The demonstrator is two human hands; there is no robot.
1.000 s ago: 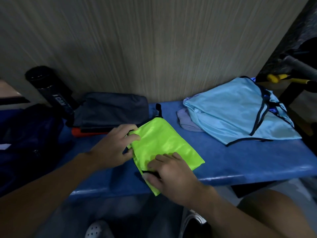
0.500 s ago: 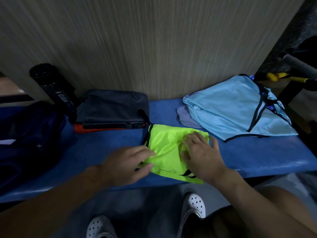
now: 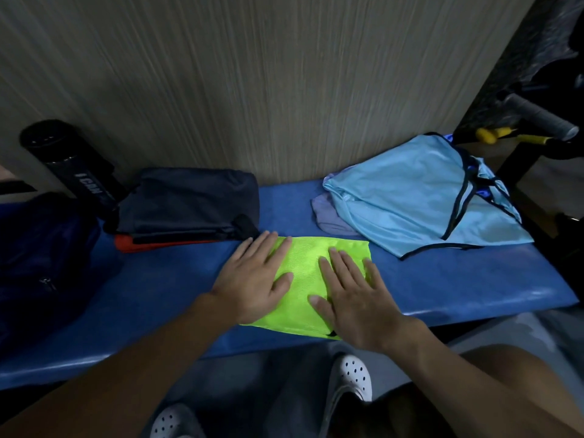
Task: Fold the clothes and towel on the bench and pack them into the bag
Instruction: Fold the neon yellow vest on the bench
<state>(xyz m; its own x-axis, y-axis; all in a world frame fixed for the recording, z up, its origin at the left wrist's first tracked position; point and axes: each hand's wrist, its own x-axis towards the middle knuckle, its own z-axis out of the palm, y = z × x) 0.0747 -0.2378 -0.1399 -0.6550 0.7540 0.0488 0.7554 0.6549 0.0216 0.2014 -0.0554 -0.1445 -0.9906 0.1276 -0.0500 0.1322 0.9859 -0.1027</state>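
Observation:
A neon yellow-green garment (image 3: 303, 279) lies folded into a neat rectangle on the blue bench (image 3: 164, 286). My left hand (image 3: 252, 279) presses flat on its left side, fingers straight. My right hand (image 3: 350, 295) presses flat on its right side. A light blue garment with dark trim (image 3: 410, 194) lies unfolded at the bench's right end, over a pale purple cloth (image 3: 328, 216). A folded dark stack (image 3: 189, 203) with an orange-red layer (image 3: 151, 245) under it sits at the back left. The dark blue bag (image 3: 41, 257) stands at the far left.
A black cylinder bottle (image 3: 66, 165) leans on the wall behind the bag. A grey wood-grain wall runs behind the bench. Yellow-handled and grey-gripped equipment (image 3: 512, 134) stands at the right. My feet in white perforated shoes (image 3: 350, 377) are below the bench's front edge.
The yellow-green garment went from a tilted fold gripped at its edges to a squared rectangle. Both hands now lie flat on it instead of pinching it.

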